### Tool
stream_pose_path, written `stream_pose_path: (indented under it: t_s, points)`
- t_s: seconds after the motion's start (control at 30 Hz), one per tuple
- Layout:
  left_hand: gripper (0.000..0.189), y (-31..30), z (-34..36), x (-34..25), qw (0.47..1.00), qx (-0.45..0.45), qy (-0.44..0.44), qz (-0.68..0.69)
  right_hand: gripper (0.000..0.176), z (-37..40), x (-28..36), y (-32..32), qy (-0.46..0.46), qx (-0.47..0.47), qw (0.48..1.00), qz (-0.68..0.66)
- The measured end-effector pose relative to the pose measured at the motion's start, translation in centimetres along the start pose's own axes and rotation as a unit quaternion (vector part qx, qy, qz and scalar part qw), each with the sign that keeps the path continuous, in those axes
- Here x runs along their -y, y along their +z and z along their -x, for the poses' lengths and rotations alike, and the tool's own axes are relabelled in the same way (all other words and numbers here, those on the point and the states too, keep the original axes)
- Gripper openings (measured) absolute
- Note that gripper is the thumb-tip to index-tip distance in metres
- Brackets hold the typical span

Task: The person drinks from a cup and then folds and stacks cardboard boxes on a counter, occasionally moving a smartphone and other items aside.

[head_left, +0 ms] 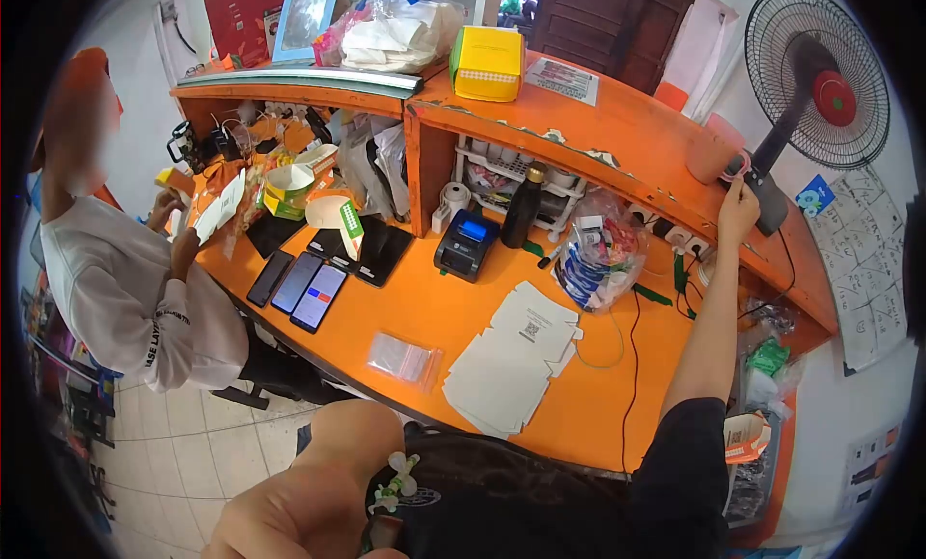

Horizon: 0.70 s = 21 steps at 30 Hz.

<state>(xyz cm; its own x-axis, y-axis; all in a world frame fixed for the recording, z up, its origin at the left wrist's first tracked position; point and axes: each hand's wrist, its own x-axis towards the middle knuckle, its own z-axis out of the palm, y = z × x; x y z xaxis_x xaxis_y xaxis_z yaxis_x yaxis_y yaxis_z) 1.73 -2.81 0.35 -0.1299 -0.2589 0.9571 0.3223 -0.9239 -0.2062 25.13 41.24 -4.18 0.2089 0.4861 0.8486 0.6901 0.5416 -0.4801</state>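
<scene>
My right hand is raised to the orange upper ledge at the right, its fingers closed on the handle of a pink mug. The mug stands beside the black base of a fan. My left hand is low at the bottom edge, close to my body; its fingers are mostly hidden. Unfolded white cardboard with a printed code lies on the orange desk in front of me. Left of it is a clear plastic packet.
A person at the left holds white card and a yellow box. Three phones, a card terminal, a black bottle and a filled plastic bag are on the desk. A yellow box sits on the ledge.
</scene>
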Motion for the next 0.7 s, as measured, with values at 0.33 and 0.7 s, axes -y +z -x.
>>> stream_pose_path:
  t_s: [0.33, 0.7]
  points:
    - [0.028, -0.2, -0.7, 2.3, 0.987, 0.008, 0.144, 0.075, 0.041, 0.0, -0.2, 0.2, -0.011, -0.021, 1.000, -0.007]
    - [0.026, -0.2, -0.7, 2.0, 0.983, -0.025, 0.168, 0.065, 0.041, 0.0, -0.2, 0.1, -0.003, 0.006, 1.000, 0.006]
